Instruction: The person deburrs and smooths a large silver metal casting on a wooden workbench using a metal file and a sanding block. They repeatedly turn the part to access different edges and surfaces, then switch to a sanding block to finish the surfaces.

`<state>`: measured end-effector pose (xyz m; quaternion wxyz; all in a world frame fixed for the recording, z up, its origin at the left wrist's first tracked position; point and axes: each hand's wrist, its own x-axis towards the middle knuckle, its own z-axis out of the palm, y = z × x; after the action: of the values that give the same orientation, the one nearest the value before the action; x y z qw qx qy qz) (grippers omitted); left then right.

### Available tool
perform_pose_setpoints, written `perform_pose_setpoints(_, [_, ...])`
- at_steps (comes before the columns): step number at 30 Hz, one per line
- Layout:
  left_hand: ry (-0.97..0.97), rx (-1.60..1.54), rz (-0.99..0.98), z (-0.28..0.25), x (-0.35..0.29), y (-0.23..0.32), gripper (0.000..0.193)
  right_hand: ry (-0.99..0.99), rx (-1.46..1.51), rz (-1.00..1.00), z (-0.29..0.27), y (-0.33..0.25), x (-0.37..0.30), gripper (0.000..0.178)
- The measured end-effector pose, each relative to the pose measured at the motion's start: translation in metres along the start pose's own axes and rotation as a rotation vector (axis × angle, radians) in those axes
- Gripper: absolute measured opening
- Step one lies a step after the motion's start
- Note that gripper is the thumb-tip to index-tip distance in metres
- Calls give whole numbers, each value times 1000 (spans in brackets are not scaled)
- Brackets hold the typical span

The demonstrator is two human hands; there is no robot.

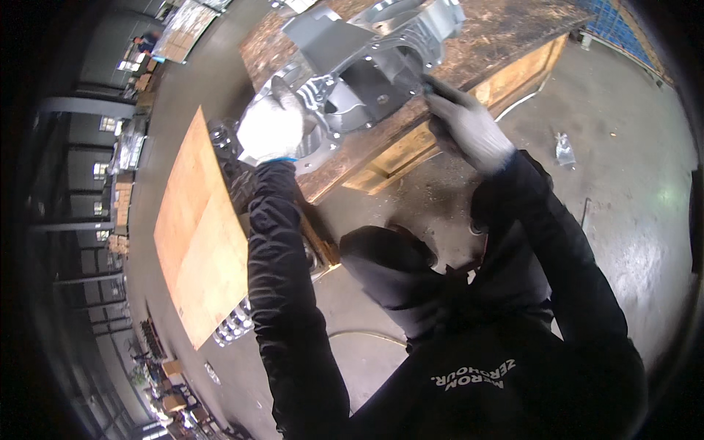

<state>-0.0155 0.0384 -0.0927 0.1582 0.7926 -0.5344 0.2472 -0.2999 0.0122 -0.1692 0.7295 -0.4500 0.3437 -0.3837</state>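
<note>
A large silver metal casting (350, 121) with round openings and bolt holes lies on the worn top of a wooden workbench (506, 44). My left hand (271, 128), in a white glove bright with glare, grips the casting's near left edge, its thumb up against a rounded wall. At the casting's right side is my right hand (473, 132), in a white and grey glove. Its fingers are closed and point at the casting's edge. Something small and dark shows at those fingertips; its kind is too unclear to tell.
Left of the bench stands a plywood sheet (202, 242), with shiny metal parts (238, 323) by its lower edge. A clear plastic bag (564, 150) lies on the concrete floor at right. Blue mesh (616, 33) stands at the far right. Another person (147, 42) is far off.
</note>
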Motion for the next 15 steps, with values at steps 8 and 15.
perform_pose_setpoints(8, [68,45,21,27,8,-7,60,-196,-30,-67,-6,72,-66,50])
perform_pose_setpoints(15, [7,115,-4,26,5,-12,60,-380,-28,93,28,43,-7,55])
